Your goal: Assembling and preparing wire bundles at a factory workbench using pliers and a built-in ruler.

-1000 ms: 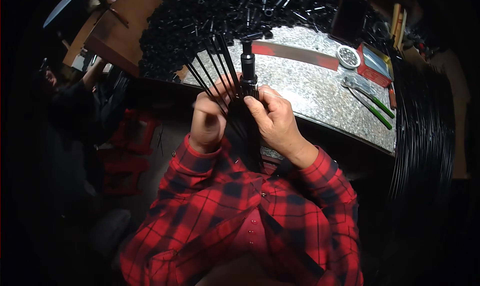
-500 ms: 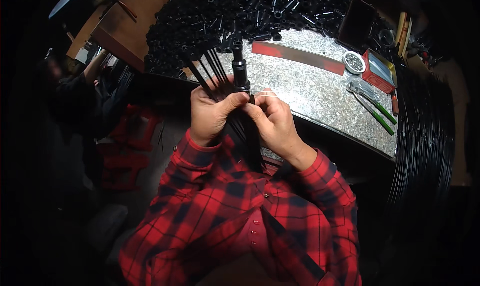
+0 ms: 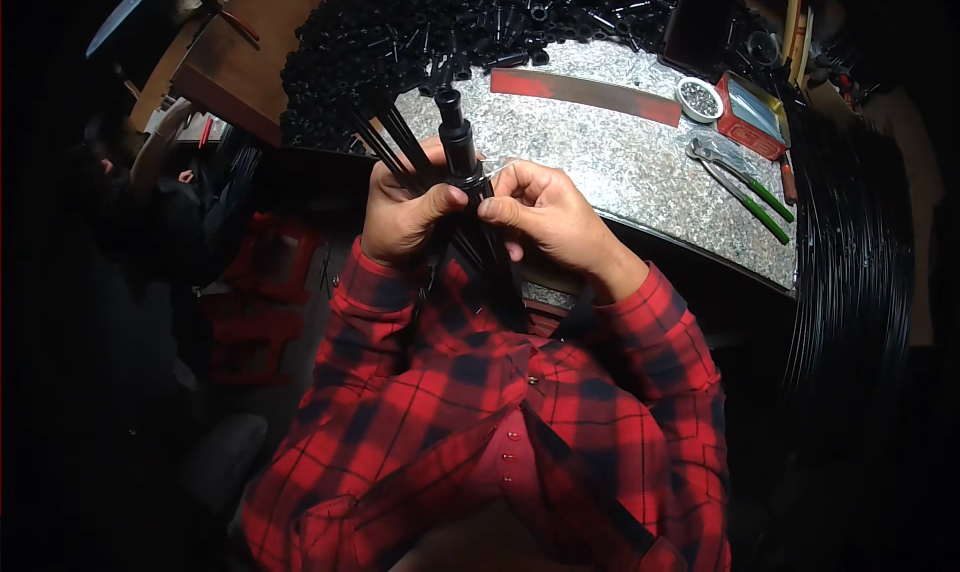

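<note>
Just short of the worktop's (image 3: 640,187) near edge, above the person's red-and-black plaid shirt (image 3: 400,392), two bare hands meet around a black tubular part (image 3: 459,150). The part stands with its narrow end pointing away and leaning a little left. The left hand (image 3: 400,217) is closed on its lower end, the thumb pressed along the collar, and it also gathers a spray of thin black rods (image 3: 385,147) that fan out to the left. The right hand (image 3: 550,217) has its thumb at the foot of the part and its other fingers curled — how tightly they close, and on what, I cannot tell. A fine pale strand (image 3: 500,163) runs between the collar and its fingertips. On the worktop, pliers with green handles (image 3: 755,204) lie near the right edge, a red-handled tool (image 3: 788,184) just beyond. Past them stand a red box (image 3: 738,132) and, beside it, a white bowl (image 3: 699,100) of small pieces. A red-and-grey strip (image 3: 585,96) lies farther in, left of the bowl — and behind it a heap of black tubular pieces (image 3: 420,32) covers the far edge and far left corner.
</note>
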Action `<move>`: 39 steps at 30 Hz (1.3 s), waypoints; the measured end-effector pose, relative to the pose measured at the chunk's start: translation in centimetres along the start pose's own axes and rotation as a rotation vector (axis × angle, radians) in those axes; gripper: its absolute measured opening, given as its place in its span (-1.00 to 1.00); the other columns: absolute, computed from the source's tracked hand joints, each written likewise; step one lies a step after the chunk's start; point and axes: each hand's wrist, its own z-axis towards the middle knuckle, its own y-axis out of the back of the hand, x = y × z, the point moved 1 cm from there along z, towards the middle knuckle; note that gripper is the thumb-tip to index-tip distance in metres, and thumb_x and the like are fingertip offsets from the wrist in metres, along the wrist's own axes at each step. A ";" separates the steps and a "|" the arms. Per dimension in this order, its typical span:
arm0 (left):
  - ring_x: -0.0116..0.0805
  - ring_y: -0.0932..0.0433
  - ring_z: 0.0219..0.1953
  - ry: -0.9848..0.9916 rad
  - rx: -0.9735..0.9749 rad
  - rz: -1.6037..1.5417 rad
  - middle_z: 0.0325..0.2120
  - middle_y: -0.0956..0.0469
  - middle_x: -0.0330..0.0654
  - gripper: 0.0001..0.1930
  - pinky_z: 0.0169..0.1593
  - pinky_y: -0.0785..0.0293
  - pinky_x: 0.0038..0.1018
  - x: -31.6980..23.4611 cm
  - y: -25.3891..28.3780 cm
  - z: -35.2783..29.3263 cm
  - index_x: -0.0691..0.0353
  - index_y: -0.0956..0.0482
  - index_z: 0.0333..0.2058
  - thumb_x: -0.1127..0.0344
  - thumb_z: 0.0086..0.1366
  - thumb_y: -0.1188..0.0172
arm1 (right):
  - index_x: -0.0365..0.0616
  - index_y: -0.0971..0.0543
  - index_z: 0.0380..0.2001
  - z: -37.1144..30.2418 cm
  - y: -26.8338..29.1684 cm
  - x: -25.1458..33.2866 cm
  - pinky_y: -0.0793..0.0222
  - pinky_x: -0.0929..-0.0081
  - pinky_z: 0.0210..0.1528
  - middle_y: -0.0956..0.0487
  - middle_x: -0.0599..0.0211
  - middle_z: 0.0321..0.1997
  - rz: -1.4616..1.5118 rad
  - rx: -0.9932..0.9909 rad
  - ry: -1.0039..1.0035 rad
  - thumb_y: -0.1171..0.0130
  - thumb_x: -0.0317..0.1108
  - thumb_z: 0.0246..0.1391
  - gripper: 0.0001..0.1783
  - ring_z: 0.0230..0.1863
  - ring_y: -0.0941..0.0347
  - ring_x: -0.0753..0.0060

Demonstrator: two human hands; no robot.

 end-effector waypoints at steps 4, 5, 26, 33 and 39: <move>-0.47 -0.49 -0.28 0.071 0.183 -0.059 -0.34 -0.53 -0.20 -0.75 -0.18 -0.42 -0.56 -0.1 0.3 0.3 0.40 -0.54 -0.23 0.47 0.08 -0.26 | -0.18 -0.38 -0.57 -0.1 0.1 0.1 -0.19 0.77 -0.69 -0.43 0.48 -0.62 0.021 0.040 -0.003 -0.18 -0.36 0.05 -0.77 -0.71 -0.32 0.72; -0.47 -0.49 -0.28 0.130 0.051 -0.084 -0.34 -0.53 -0.20 -0.73 -0.19 -0.42 -0.57 -0.3 -0.4 0.3 0.41 -0.51 -0.21 0.46 0.09 -0.26 | -0.17 -0.37 -0.57 0.0 0.0 0.1 -0.19 0.77 -0.69 -0.43 0.47 -0.62 0.019 0.013 0.010 -0.18 -0.36 0.05 -0.77 -0.72 -0.32 0.72; -0.58 -0.34 -0.35 0.073 -0.267 0.472 -0.38 -0.36 -0.27 -0.75 -0.26 -0.32 -0.63 -0.2 0.2 -1.2 0.32 -0.27 -0.18 0.56 0.15 -0.06 | -0.28 -0.42 -0.55 3.5 -1.9 -3.2 -0.28 0.62 -0.50 -0.46 0.32 -0.61 -0.389 -0.237 0.307 -0.16 -0.43 -0.01 -0.82 -0.55 -0.39 0.57; -0.60 -0.32 -0.39 0.050 -0.254 0.358 -0.43 -0.36 -0.30 -0.81 -0.30 -0.29 -0.64 0.0 0.2 -1.4 0.29 -0.31 -0.27 0.54 0.14 -0.09 | -0.24 -0.45 -0.53 3.5 -1.1 -3.3 -0.21 0.76 -0.50 -0.43 0.52 -0.61 -0.171 -0.132 0.077 -0.22 -0.41 -0.01 -0.83 -0.51 -0.31 0.78; -0.59 -0.36 -0.36 0.064 -0.200 0.422 -0.39 -0.36 -0.28 -0.81 -0.25 -0.31 -0.63 -0.1 0.1 -1.2 0.25 -0.29 -0.29 0.59 0.15 -0.06 | -0.24 -0.43 -0.47 3.6 0.0 -3.3 -0.22 0.80 -0.46 -0.43 0.54 -0.54 -0.121 -0.053 -0.038 -0.24 -0.41 -0.01 -0.81 -0.47 -0.31 0.82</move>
